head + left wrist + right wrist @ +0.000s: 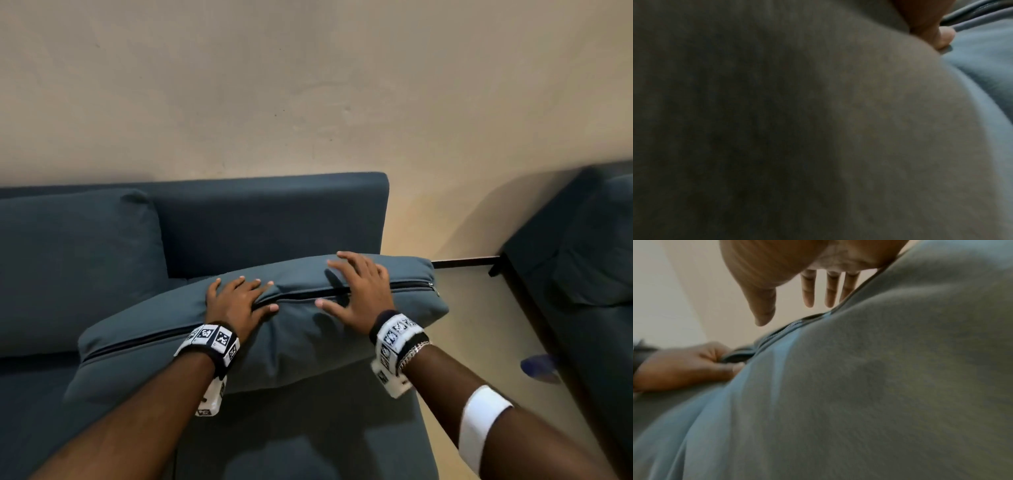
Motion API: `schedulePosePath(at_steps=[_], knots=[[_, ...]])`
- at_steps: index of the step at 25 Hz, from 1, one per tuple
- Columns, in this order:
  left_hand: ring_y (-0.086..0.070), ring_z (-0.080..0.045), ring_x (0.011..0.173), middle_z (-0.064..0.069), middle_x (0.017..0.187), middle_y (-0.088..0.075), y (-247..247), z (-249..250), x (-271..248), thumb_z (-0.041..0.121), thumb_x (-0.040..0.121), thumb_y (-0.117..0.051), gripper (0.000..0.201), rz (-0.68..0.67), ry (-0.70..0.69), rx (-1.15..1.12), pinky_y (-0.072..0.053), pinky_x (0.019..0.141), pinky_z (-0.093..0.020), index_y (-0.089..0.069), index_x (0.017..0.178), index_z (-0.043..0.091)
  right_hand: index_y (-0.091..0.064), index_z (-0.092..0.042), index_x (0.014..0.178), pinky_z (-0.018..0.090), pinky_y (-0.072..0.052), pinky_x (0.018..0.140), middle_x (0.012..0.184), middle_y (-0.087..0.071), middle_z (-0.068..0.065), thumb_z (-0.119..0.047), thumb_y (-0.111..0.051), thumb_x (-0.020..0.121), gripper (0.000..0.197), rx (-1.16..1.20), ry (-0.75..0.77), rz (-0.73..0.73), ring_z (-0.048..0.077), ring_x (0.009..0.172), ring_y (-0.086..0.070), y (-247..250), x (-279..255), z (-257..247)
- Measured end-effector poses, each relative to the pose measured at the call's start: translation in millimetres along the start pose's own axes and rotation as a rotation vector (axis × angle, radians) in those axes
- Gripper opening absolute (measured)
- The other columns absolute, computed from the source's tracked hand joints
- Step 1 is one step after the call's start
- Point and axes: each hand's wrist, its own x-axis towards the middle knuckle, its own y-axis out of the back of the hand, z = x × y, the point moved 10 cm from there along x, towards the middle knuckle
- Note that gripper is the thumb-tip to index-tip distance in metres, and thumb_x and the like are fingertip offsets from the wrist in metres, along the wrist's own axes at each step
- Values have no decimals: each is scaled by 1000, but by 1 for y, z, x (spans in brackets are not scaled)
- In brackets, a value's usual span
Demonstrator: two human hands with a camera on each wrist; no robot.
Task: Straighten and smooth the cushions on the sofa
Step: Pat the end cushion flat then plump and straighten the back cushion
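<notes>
A loose dark teal cushion (301,342) lies across the right end of the sofa seat (308,438), its zip edge (404,286) turned up. My left hand (239,298) straddles that edge near the middle, fingers over the far side and thumb on the near face, pinching the seam. The right wrist view shows this hand (694,366) curled on the zip flap (785,328). My right hand (356,291) hovers just above the cushion's right half, fingers spread and straight (789,311). The left wrist view is filled by blurred cushion fabric (879,129) with only my thumb tip (943,35) showing.
A second teal cushion (75,267) leans against the sofa backrest (274,222) at the left. A beige wall stands behind. Right of the sofa is a strip of floor (479,325), a blue object (539,365) and another dark sofa (582,274).
</notes>
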Motion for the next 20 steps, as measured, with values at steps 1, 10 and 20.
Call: schedulePosePath(at_steps=[1, 10, 20], knots=[[-48, -15, 139, 13, 142, -60, 10, 5, -2, 85, 75, -13, 87, 54, -22, -16, -19, 118, -48, -55, 139, 47, -60, -37, 131, 44, -34, 106, 138, -56, -7, -75, -62, 81, 62, -73, 56, -2, 18, 129, -49, 2, -10, 2], [-67, -19, 69, 5, 71, -72, 84, 16, -25, 89, 85, -19, 76, 290, -90, -96, -47, 64, -33, -74, 93, 37, -67, -30, 96, 36, -29, 83, 88, -62, -12, -36, -66, 88, 11, -45, 140, 225, 17, 87, -52, 57, -12, -8], [-26, -17, 152, 14, 164, -27, 1, -2, -8, 96, 72, -35, 99, -109, 2, -49, -10, 122, -57, -12, 157, 49, -63, -34, 132, 53, -25, 121, 152, -50, -3, -75, -37, 90, 64, -58, -76, -79, 25, 145, -43, 24, 23, 24]])
